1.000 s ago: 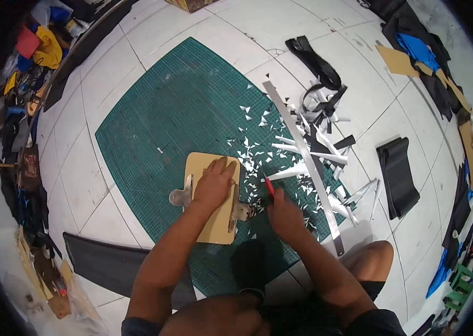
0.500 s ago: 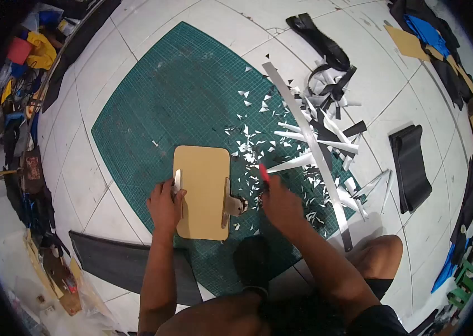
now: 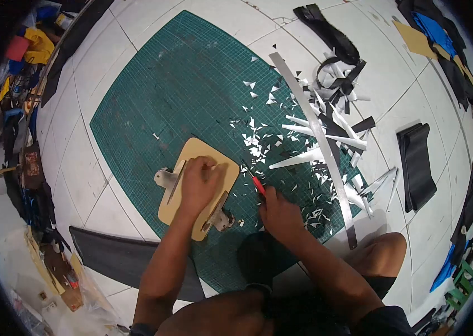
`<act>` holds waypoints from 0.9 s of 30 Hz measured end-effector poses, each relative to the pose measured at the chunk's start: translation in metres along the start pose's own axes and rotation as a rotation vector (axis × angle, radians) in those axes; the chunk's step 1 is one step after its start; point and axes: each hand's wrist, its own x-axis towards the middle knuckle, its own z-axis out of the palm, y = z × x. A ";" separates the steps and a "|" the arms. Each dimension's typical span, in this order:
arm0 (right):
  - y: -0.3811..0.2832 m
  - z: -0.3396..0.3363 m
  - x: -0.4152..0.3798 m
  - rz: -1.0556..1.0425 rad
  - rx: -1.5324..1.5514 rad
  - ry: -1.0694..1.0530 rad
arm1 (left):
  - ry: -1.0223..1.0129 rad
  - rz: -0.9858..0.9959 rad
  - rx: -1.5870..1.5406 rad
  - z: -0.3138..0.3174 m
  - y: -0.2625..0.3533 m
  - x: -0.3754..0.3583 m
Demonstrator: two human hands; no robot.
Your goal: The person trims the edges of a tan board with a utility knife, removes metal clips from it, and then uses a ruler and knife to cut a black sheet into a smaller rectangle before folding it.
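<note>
A tan board with rounded corners (image 3: pixel 195 148) lies tilted on the green cutting mat (image 3: pixel 152 95), with dark material showing along its edge. One metal clip (image 3: pixel 165 179) grips its left side and another clip (image 3: pixel 223 220) its lower right side. My left hand (image 3: pixel 198 185) rests on top of the board, thumb apart from bent fingers. In my right hand (image 3: pixel 280 213) is a red-handled craft knife (image 3: pixel 258 185), its thin blade pointing up and left near the board's right corner. White and black triangular scraps (image 3: pixel 256 147) are scattered beside the knife.
A long metal ruler (image 3: pixel 312 126) lies across the mat's right side over white and black strips (image 3: pixel 348 126). Folded black material (image 3: pixel 417 168) sits on the tiles at right, a black sheet (image 3: pixel 130 257) at lower left. Clutter lines both sides.
The board has turned clockwise on the mat, exposing the left clip. My left hand has moved from its left edge onto its top. The knife has shifted slightly down and left.
</note>
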 end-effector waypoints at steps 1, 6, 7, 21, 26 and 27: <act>0.001 0.000 0.000 -0.011 -0.003 0.001 | -0.031 -0.042 0.020 0.008 0.003 0.004; 0.000 -0.001 0.003 -0.059 -0.076 0.015 | -0.082 -0.133 0.209 0.021 0.018 0.012; 0.000 -0.002 0.004 -0.046 -0.086 -0.011 | -0.086 -0.144 0.210 0.021 0.019 0.012; 0.007 0.018 0.000 -0.109 -0.251 0.124 | -0.150 -0.208 0.174 0.027 -0.003 0.022; 0.002 0.016 0.002 -0.099 -0.336 0.129 | -0.122 -0.133 0.206 0.027 0.001 0.019; 0.000 0.016 0.003 -0.091 -0.360 0.129 | -0.129 -0.139 0.207 0.026 0.002 0.019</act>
